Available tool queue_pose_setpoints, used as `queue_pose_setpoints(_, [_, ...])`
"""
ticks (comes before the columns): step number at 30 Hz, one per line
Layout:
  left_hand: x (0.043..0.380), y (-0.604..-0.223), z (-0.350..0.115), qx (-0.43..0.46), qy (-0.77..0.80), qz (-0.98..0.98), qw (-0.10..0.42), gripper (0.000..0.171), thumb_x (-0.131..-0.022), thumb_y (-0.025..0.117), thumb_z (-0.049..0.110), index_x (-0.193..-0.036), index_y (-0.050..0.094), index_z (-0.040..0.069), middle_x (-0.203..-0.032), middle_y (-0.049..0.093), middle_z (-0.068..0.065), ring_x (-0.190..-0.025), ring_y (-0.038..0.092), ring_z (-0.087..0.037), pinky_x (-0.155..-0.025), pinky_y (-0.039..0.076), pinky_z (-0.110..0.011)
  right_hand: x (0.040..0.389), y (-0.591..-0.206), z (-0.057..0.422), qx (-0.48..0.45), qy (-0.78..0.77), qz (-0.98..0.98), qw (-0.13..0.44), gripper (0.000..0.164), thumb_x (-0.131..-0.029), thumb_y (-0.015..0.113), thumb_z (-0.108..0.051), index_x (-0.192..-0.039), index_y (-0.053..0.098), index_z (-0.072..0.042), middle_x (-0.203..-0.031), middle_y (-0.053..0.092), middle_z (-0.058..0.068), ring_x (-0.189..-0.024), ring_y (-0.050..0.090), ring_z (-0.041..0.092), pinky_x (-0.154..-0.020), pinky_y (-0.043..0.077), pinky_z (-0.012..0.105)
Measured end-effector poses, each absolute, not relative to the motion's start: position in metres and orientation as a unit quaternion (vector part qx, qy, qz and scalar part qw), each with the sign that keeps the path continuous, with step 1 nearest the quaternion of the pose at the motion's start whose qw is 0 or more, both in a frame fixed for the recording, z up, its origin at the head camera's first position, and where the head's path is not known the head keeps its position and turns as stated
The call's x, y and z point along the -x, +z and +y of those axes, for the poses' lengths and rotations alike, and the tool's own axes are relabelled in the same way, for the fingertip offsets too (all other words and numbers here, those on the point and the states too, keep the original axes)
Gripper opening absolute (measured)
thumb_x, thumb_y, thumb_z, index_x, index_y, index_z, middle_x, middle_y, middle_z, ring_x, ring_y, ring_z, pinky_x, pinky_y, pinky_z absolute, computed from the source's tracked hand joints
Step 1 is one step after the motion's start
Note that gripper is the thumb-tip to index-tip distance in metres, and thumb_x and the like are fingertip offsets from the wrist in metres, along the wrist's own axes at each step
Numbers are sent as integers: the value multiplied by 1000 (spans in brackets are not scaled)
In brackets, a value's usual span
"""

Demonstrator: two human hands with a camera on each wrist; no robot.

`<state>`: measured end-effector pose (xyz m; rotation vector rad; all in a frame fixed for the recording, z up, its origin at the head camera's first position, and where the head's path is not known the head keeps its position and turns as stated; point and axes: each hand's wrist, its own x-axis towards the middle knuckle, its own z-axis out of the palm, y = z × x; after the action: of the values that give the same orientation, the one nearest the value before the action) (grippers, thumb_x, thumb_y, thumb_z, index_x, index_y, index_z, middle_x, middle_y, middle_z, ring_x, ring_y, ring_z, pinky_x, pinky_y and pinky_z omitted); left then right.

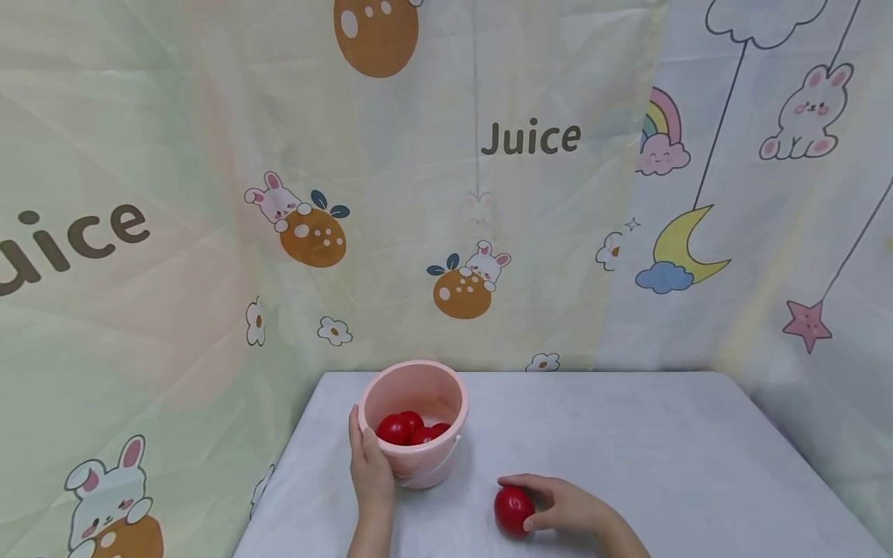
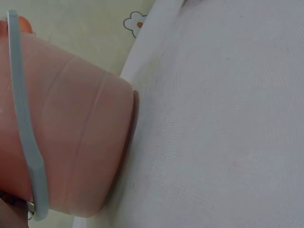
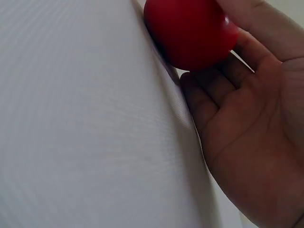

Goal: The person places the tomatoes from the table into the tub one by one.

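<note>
On the left of the table, a pink bucket [image 1: 425,465] stands with its mouth leaning toward me. Several glossy red balls [image 1: 394,429] lie inside it. My left hand [image 1: 371,465] holds its left wall, thumb near the rim. In the left wrist view the bucket's pale handle [image 2: 26,123] hangs down the side, and only a bit of the hand shows at the lower left corner. Another red ball [image 1: 514,511], slightly oval, sits on the table right of the bucket. My right hand [image 1: 561,504] grips it between thumb and fingers; the right wrist view shows the ball at the fingertips.
A white cloth covers the table [image 1: 628,434]. Printed fabric curtains [image 1: 391,155] with rabbits and fruit rise behind it and along both sides. The bucket stands near the back left edge.
</note>
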<state>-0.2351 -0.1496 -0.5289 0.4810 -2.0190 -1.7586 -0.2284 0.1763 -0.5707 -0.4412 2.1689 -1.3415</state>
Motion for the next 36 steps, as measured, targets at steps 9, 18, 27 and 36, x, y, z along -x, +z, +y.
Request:
queue_pose_setpoints(9, [235,-528,-148,-175,-628,-728,213,64,-97,49,56,-152,16,52,-160,30,10,-148,29,-27,-101,48,-54,230,-574,177,159,-508,804,265,68,-70,88,-32,-132,61,-34,-133,58,3,-122,50,30,-87,58,51])
queue_pose_setpoints(18, [234,-527,-148,-175,-628,-728,210,63,-98,48,57,-151,14,55,-160,29,11,-148,29,-27,-102,48,-53,238,-556,178,208,-476,822,234,59,-78,81,-34,-131,59,-42,-131,60,-3,-124,51,30,-87,57,50])
queue_pose_setpoints(27, [234,-528,-149,-176,-629,-728,208,62,-100,48,51,-151,14,55,-161,30,10,-148,29,-27,-103,47,-54,246,-532,173,234,-477,816,226,63,-77,82,-37,-134,57,-41,-133,60,-5,-127,51,31,-87,58,47])
queue_pose_setpoints(36, [234,-527,-149,-174,-634,-724,208,62,-99,49,52,-151,14,54,-160,30,10,-147,29,-27,-103,48,-54,256,-503,172,257,-476,814,210,64,-79,81,-36,-137,55,-38,-136,60,-4,-128,51,30,-87,59,43])
